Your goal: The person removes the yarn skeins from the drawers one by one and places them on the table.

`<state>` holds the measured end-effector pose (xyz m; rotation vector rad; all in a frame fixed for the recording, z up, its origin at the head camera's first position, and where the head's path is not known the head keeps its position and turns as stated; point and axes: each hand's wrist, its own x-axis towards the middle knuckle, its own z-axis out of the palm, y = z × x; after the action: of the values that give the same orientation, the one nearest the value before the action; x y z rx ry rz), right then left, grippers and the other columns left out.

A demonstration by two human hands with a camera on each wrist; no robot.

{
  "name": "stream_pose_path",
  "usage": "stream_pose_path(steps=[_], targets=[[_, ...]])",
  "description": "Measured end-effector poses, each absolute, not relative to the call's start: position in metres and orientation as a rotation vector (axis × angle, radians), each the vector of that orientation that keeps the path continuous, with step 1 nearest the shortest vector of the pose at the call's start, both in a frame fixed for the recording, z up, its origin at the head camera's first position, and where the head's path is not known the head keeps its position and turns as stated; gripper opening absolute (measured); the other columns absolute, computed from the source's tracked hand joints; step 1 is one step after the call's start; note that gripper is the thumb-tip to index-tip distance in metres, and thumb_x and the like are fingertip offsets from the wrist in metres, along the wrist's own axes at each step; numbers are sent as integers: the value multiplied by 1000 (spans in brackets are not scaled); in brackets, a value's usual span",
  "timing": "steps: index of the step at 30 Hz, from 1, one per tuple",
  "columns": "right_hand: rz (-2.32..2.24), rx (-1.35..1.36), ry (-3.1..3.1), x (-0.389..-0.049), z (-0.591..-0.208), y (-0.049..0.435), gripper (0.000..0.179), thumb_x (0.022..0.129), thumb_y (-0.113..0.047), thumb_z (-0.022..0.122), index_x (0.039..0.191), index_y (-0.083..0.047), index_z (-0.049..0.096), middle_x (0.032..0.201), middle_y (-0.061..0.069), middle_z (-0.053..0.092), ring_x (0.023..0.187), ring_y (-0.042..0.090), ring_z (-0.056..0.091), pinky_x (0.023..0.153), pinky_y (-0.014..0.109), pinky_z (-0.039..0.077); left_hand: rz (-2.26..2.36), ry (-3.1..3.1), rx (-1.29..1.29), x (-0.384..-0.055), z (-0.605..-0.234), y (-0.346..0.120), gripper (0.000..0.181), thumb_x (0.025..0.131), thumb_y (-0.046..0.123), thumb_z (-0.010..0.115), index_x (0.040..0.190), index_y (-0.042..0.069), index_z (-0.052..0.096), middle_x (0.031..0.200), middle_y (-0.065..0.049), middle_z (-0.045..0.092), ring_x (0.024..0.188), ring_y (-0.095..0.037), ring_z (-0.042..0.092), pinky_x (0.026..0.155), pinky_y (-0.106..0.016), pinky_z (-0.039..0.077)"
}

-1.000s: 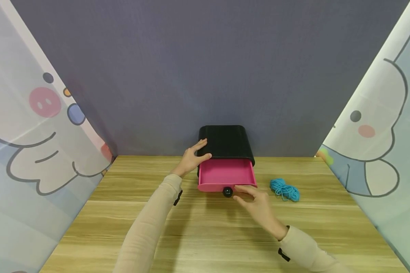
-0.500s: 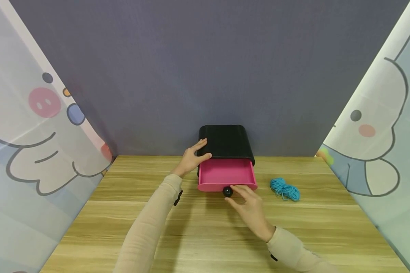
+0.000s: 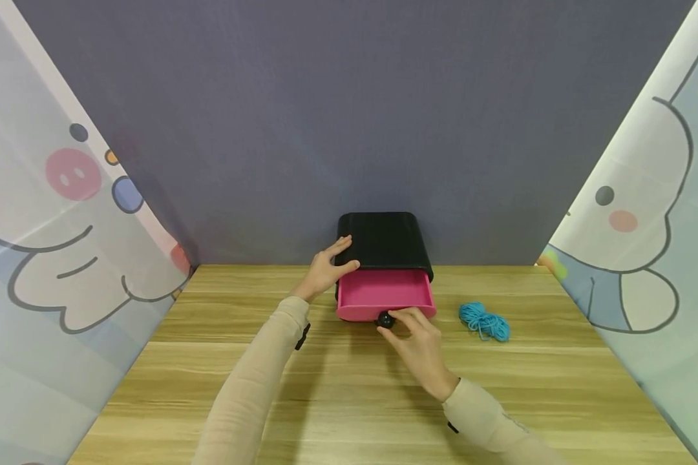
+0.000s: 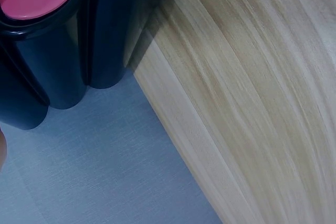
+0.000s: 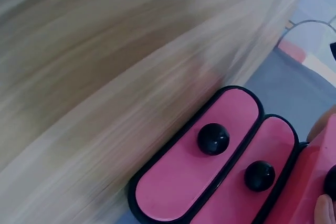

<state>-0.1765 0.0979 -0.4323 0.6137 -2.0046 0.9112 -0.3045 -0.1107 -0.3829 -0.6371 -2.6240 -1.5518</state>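
Note:
A black drawer unit [image 3: 384, 239] stands against the grey backdrop with its top pink drawer [image 3: 386, 287] pulled out. No item shows inside that drawer. My right hand [image 3: 420, 349] pinches the drawer's round black knob [image 3: 386, 320] between thumb and fingers. On the unit's upper left edge rests my left hand [image 3: 321, 272], thumb and fingers spread across the top. In the right wrist view, two lower pink drawers [image 5: 241, 103] sit flush in the unit, each with a black knob [image 5: 213, 139]. A fingertip [image 5: 324, 211] meets the top drawer's knob at that view's right edge.
A bundle of blue cord [image 3: 485, 321] lies on the wooden table [image 3: 209, 361], right of the drawer unit. A grey backdrop [image 3: 349, 116] rises behind the table, and cartoon-printed curtains [image 3: 622, 258] flank both sides.
My right hand has moved left from beside the knob and taken hold of it. The top drawer has slid slightly inward. My left hand has stayed in place.

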Motion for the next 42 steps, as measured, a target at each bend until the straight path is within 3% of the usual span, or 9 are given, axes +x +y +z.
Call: stream_pose_path(steps=[7, 15, 25, 34, 42], targets=[[1005, 564, -2022, -185, -424, 95, 33, 60, -6, 84, 91, -1, 71, 79, 5, 61, 69, 16, 64, 59, 18, 51, -1563, -2634, -623, -305, -383, -112, 73, 81, 47, 65, 143, 23, 34, 153, 5, 22, 142, -18, 13, 111, -51, 17], [1004, 505, -2034, -197, -421, 95, 33, 59, -9, 86, 88, -2, 73, 78, 6, 63, 70, 17, 63, 60, 30, 51, -1543, -2650, -625, -304, -382, -112, 71, 82, 46, 64, 142, 23, 35, 152, 7, 22, 142, -16, 13, 111, -50, 17], [1178, 408, -2113, -207, -417, 95, 30, 64, -7, 82, 92, 0, 72, 81, 8, 62, 70, 18, 67, 62, 26, 54, -1518, -2684, -653, -306, -380, -108, 69, 84, 46, 61, 143, 26, 33, 151, 11, 22, 142, -15, 13, 111, -50, 20], [1185, 361, -2172, -215, -417, 93, 32, 67, -14, 82, 95, -3, 72, 84, 7, 62, 74, 20, 66, 65, 35, 54, -1510, -2670, -662, -305, -381, -108, 68, 85, 43, 61, 143, 22, 33, 152, 8, 22, 142, -18, 12, 111, -52, 18], [1208, 328, -2199, -223, -414, 90, 32, 68, -15, 81, 96, -4, 72, 85, 7, 62, 77, 19, 64, 66, 34, 53, -1529, -2667, -635, -304, -382, -112, 69, 84, 49, 60, 143, 26, 32, 152, 10, 20, 142, -16, 12, 111, -52, 17]])
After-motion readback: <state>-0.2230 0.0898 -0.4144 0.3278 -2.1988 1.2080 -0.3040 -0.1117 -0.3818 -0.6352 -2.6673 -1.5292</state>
